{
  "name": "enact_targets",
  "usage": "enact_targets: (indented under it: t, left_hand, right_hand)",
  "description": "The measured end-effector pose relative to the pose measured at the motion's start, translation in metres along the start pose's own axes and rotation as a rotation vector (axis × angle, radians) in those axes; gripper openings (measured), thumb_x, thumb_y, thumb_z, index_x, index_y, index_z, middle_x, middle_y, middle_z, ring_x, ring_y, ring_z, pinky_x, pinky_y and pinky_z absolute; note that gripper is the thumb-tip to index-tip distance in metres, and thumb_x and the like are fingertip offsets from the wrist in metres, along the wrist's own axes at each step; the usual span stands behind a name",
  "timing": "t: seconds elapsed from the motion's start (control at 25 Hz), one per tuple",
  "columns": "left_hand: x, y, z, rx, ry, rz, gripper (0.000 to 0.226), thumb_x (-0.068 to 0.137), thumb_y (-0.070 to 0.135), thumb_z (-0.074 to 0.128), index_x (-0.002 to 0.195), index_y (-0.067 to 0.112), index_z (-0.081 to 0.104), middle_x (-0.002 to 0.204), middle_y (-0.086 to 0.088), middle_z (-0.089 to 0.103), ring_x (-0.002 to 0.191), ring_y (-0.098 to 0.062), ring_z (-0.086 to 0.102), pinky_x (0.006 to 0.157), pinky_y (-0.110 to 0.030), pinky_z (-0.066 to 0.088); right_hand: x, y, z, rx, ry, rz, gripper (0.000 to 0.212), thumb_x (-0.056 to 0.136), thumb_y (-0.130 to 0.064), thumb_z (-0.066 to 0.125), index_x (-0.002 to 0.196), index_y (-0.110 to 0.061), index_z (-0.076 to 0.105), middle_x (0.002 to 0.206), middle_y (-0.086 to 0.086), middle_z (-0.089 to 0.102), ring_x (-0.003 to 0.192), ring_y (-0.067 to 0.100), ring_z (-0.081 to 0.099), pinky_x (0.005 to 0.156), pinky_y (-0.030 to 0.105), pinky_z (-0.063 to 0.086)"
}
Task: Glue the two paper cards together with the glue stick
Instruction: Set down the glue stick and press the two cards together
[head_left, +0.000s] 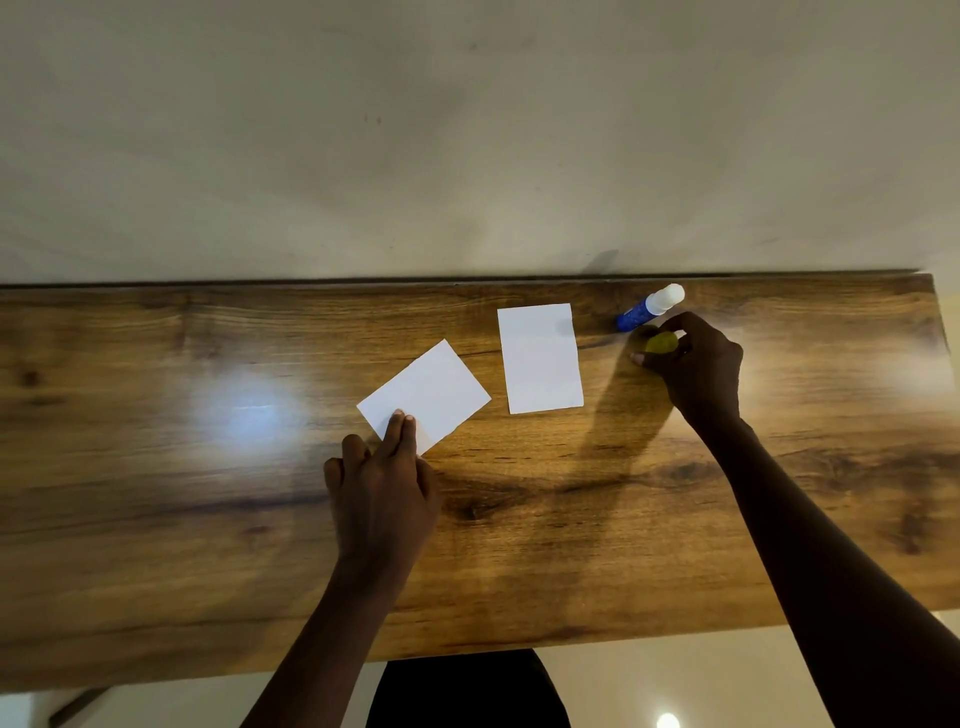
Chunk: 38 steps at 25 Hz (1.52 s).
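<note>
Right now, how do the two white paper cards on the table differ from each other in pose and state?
The left card lies turned at a slant, while the right card lies nearly straight with its long side running away from the person. The left hand presses fingertips on the left card's near corner; nothing touches the right card. The right card lies nearer the glue stick. Both are plain white, similar in size, and flat on the wooden table.

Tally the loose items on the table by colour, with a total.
White: 2, the tilted card under the left hand's fingers, and the upright card.
Blue with a white end: 1, the glue stick.
Yellow: 1, a small thing in the right hand.
Total: 4.
</note>
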<state>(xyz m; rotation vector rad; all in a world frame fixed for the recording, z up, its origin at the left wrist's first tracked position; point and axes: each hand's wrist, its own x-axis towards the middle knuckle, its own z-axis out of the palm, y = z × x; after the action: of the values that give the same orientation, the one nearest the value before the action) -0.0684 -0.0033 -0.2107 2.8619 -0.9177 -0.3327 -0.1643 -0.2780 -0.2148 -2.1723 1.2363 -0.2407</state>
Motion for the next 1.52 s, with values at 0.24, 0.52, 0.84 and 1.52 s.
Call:
enact_targets:
  t: [0.24,0.52,0.84,1.52]
  left_hand:
    - [0.002,0.0,-0.003,-0.012,-0.005,-0.002,0.049,0.057,0.009,0.08,0.103,-0.001,0.064,0.087,-0.023,0.071,0.073,-0.04,0.062,0.057,-0.04,0.05]
    - [0.008,0.0,-0.007,-0.053,0.012,0.003,0.041,0.056,0.006,0.08,0.094,-0.001,0.067,0.086,-0.021,0.072,0.07,-0.039,0.063,0.056,-0.038,0.051]
    - [0.013,0.001,-0.009,-0.203,0.001,-0.1,0.032,0.067,0.003,0.073,0.098,-0.002,0.067,0.093,-0.021,0.072,0.081,-0.041,0.062,0.063,-0.04,0.05]
    - [0.018,0.005,-0.013,-0.448,0.015,-0.246,0.025,0.082,0.005,0.059,0.106,0.0,0.065,0.113,-0.015,0.067,0.103,-0.035,0.053,0.081,-0.042,0.05]
  right_hand:
    - [-0.005,0.0,0.0,0.017,0.009,-0.022,0.037,0.066,-0.003,0.074,0.098,0.003,0.056,0.096,0.023,0.066,0.075,0.02,0.052,0.056,-0.004,0.033]
    - [-0.038,-0.006,-0.001,0.067,0.186,0.134,0.054,0.068,-0.005,0.073,0.116,-0.006,0.049,0.08,0.02,0.063,0.067,0.019,0.052,0.057,0.002,0.034]
    - [-0.055,-0.058,0.049,0.101,0.123,0.044,0.025,0.078,-0.009,0.066,0.099,0.003,0.059,0.101,0.022,0.065,0.087,0.032,0.061,0.071,0.024,0.042]
    - [-0.027,-0.085,0.07,-0.097,-0.06,0.393,0.068,0.068,-0.021,0.077,0.121,-0.004,0.038,0.125,0.017,0.053,0.117,0.033,0.05,0.098,0.047,0.042]
